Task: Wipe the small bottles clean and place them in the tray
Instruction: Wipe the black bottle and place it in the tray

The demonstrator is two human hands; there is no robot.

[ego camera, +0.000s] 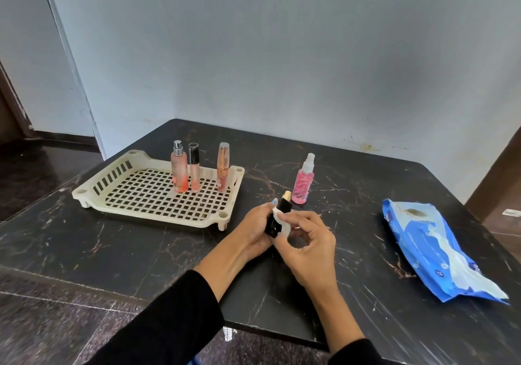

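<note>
**Black bottle mid-wipe, three bottles in tray**

Black bottle (277, 218) with a gold cap sat above the worktop (141, 251), tilted, cap pointing up and away from the person. Left hand (255, 230) had its fingers closed around the bottle's lower body from the left side; one nail showed blue polish. Right hand (307, 247) pinched a small white wipe (282, 222) between thumb and fingers, pressed against the bottle's right side. Both sleeves were black.

Cream perforated tray (112, 192) stood on short feet at the left of the worktop, just beyond the hands. Three bottles stood upright in a row along its far right edge: a peach spray bottle (179, 172) with a silver nozzle, a slim tube with a black cap (194, 170) just beside it, and a slim orange tube with a clear cap (222, 168) a little apart to the right, near the tray corner. Rest of the tray floor held nothing.

Pink spray bottle (303, 181) with a clear cap stood upright on the worktop outside the tray, right of it and just behind the hands, not touching either.

Blue wipes packet (434, 254) lay flat on the right side of the worktop, well apart from the hands, its flap peeled open with white material showing.

Worktop was dark with pale veining, set into a corner of pale walls.
</note>
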